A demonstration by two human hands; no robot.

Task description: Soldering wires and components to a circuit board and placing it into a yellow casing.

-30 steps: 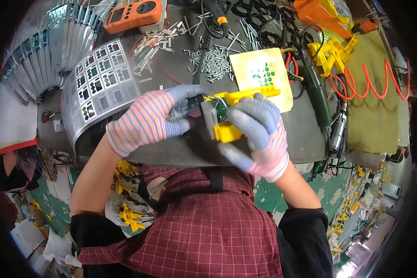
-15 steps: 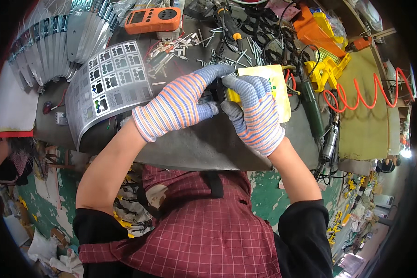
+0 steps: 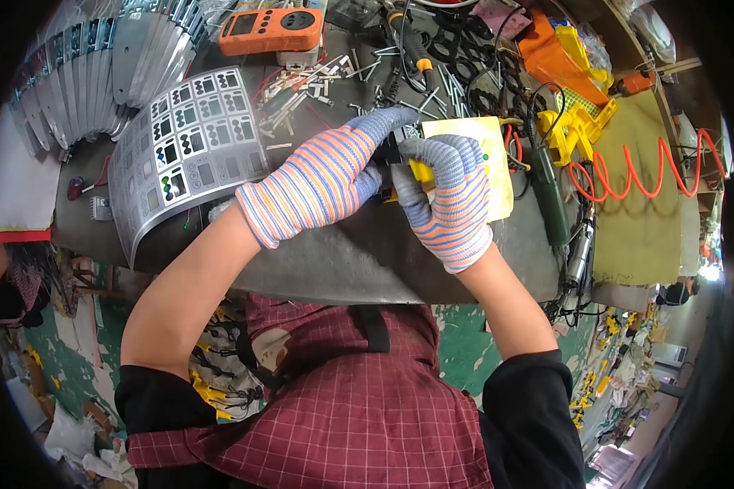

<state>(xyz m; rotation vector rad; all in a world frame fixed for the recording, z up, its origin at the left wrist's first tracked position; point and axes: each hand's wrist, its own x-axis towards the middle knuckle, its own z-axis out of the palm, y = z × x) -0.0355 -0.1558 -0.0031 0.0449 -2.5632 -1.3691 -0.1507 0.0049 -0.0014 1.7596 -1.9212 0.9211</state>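
Both my hands wear striped knit gloves and meet over the middle of the bench. My left hand (image 3: 310,186) is curled round the left side of a black and yellow part (image 3: 421,172), which the fingers largely hide. My right hand (image 3: 451,196) closes on the same part from the right, thumb and fingertips bent against its yellow area. Just behind and right of that hand lies a yellow sheet (image 3: 500,183) with small green spots. A curved sheet of printed stickers (image 3: 220,167) lies left of my left hand.
An orange meter (image 3: 273,30) sits at the back, near loose screws (image 3: 432,99) and small white pieces (image 3: 302,85). Metal plates (image 3: 81,77) are stacked back left. To the right are a dark green tool (image 3: 550,196), yellow plastic parts (image 3: 575,130) and a coiled red hose (image 3: 652,179).
My right hand has shifted slightly left, and its thumb and fingers have moved, baring more of the part's yellow area. My left hand keeps its place round the part.
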